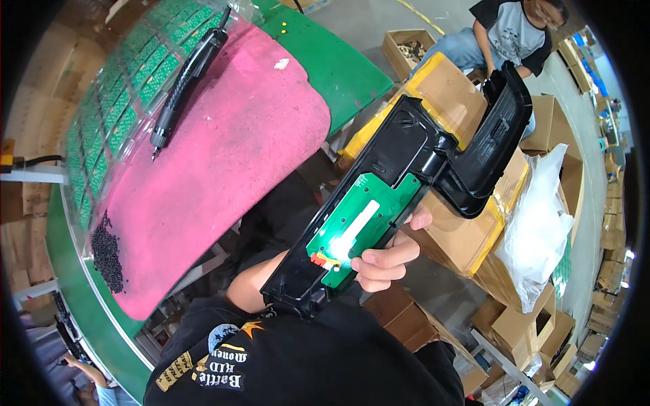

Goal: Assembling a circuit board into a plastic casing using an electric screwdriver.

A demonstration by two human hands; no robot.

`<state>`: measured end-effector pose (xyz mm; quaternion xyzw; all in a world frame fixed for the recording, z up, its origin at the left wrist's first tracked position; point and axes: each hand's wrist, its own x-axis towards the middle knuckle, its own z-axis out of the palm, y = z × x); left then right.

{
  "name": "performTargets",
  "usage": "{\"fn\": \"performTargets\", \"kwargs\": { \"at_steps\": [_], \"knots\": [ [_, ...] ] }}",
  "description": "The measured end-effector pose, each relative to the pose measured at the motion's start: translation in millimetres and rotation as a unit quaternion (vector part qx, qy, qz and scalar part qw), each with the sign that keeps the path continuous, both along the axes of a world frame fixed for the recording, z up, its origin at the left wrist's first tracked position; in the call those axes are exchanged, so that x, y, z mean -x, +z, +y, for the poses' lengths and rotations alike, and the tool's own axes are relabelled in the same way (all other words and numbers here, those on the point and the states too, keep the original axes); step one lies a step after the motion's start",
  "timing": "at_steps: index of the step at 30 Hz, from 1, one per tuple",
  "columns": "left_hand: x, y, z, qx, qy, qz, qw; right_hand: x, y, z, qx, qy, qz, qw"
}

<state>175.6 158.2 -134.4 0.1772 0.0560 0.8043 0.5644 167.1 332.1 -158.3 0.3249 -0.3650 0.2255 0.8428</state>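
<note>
We hold the long black housing (399, 169) with its green circuit board (359, 227) off the table's right edge, right hand (386, 260) clasped around its near end, long axis running up-right; left hand unseen.

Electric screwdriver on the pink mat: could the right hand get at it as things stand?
Probably not at once: the right hand grips the black housing, while the electric screwdriver lies apart on the pink mat, nothing covering it.

Glossy black plastic housing (413, 145) carrying a smooth green circuit board (359, 227); rough pink cloth mat (223, 155) on the matt green desk (345, 68).
</note>
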Motion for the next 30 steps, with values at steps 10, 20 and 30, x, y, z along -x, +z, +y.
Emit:
{"fn": "performTargets", "kwargs": {
  "at_steps": [10, 20, 30],
  "knots": [
    [37.3, -7.6, 54.8, -0.092, -0.317, -0.134, 0.934, -272.1, -272.9, 37.5, -0.35, -0.116, 0.539, 0.757],
    [-1.3, -83.2, 122.4, 0.1, -0.41, -0.093, 0.902, -626.9, -321.9, -41.3, -0.717, 0.102, 0.659, 0.205],
    [25.7, -90.6, 65.1, 0.23, -0.301, -0.06, 0.924, -589.1, -309.4, -22.1, -0.794, 0.191, 0.572, 0.075]
  ]
}}
